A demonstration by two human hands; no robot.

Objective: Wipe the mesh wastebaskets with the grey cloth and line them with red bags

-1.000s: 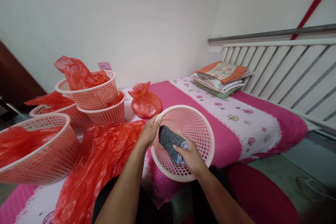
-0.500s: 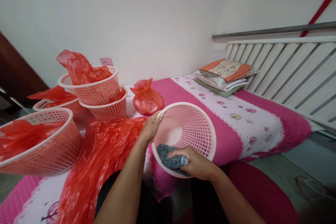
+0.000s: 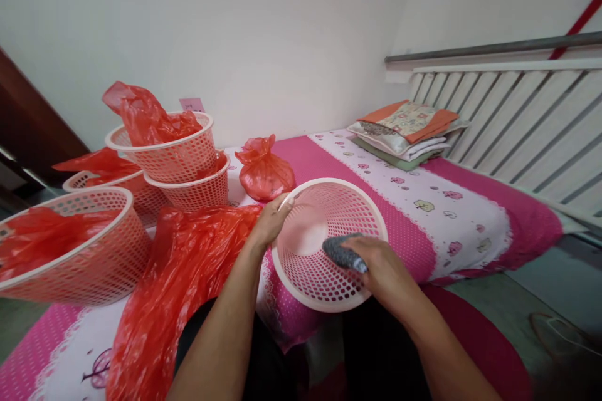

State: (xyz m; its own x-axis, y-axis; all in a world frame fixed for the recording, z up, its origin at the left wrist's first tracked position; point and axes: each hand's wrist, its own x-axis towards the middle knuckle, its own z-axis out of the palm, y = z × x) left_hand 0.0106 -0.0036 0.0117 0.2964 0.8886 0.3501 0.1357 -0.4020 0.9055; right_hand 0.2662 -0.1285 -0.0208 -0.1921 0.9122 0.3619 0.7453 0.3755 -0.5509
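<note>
A pink perforated plastic basket (image 3: pixel 301 285) lies tilted towards me at the bed's near edge, its open mouth facing me. My left hand (image 3: pixel 274 218) grips its rim on the left side, thumb over the edge. Inside the mouth, on the right, my right hand (image 3: pixel 380 266) is closed around a bunched grey cloth (image 3: pixel 343 252), which is close to the basket's inner wall. Whether the cloth touches the wall I cannot tell.
Several pink baskets (image 3: pixel 108 257) with red plastic bags stand at left, some stacked. A loose red plastic bag (image 3: pixel 183 269) drapes over the bed near my left arm. Behind the basket sits a tied red bag (image 3: pixel 266 172). Folded cushions and cloths (image 3: pixel 409 131) lie by the white railing (image 3: pixel 512 119).
My right hand has moved the grey cloth from the basket's lower left inner side up and to the right. The left hand keeps its hold on the rim.
</note>
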